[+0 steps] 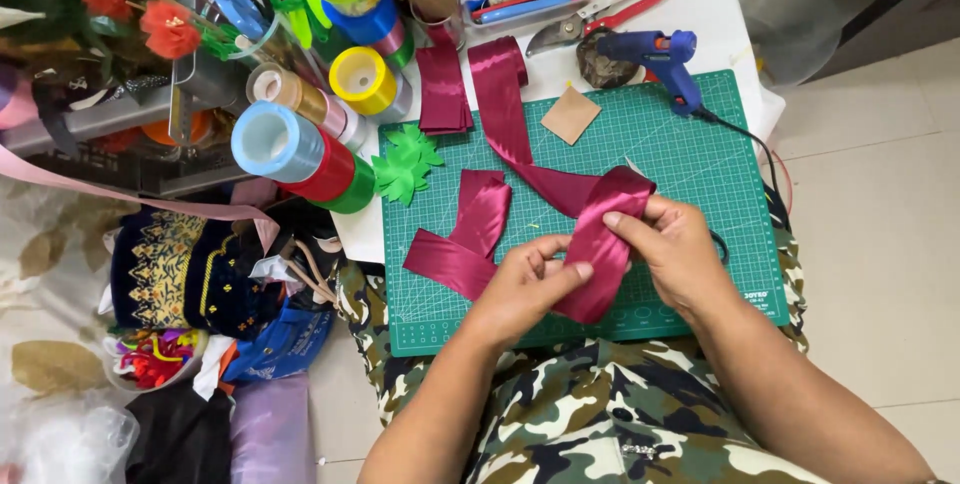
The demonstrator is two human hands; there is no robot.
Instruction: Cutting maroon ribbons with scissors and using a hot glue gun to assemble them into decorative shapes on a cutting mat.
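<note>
Left hand [525,284] and right hand [680,249] pinch a glossy maroon satin ribbon [600,234] into a fold above a gridded green cutting mat [700,164]; bright ribbon spools [300,144] lie nearby.

The right part of the green gridded cutting mat [720,159] lies bare, giving a hand open passage there. Its far edge is hemmed by the blue glue gun [662,54] with its black cord [755,144], a tan cardboard square [571,115] and folded maroon ribbon pieces [443,89]. The left side is blocked by stacked coloured ribbon spools [300,149] and green paper leaves [405,164].
</note>
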